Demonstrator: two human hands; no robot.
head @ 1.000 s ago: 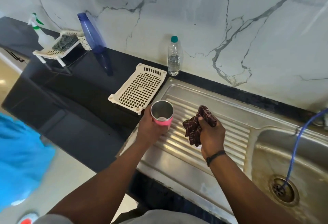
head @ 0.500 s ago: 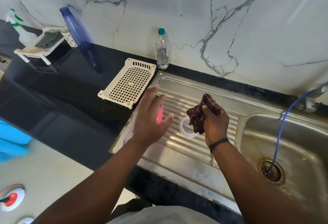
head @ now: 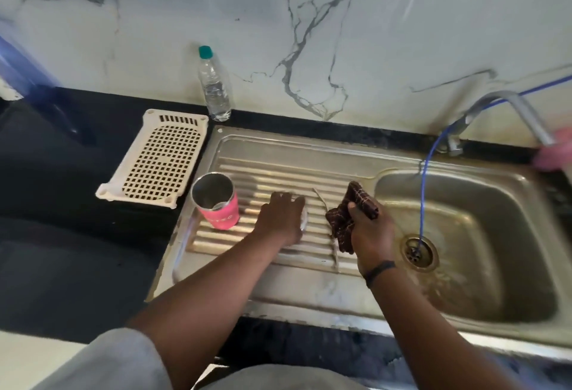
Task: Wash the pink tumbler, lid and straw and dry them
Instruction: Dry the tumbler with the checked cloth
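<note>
The pink tumbler (head: 218, 204), released since a second ago, now stands upright on the ribbed steel drainboard (head: 278, 173) (marble wall behind); beside it the left hand (head: 283, 219) covers the lid (head: 305, 219), grasp unclear, and the right hand (head: 368, 228) clenches a cloth (head: 343, 222).

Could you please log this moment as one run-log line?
tumbler: upright on drainboard | left hand: over lid | right hand: gripping cloth

This is a home kitchen. A stainless steel sink (head: 464, 306) with a ribbed drainboard (head: 278, 173) is set into a black stone counter (head: 62, 235). A tap (head: 507, 108) stands at the sink's back edge, against a white marble-veined wall (head: 309, 18). A plastic water bottle (head: 213, 86) and a cream perforated tray (head: 161, 157) sit on the counter.
</note>
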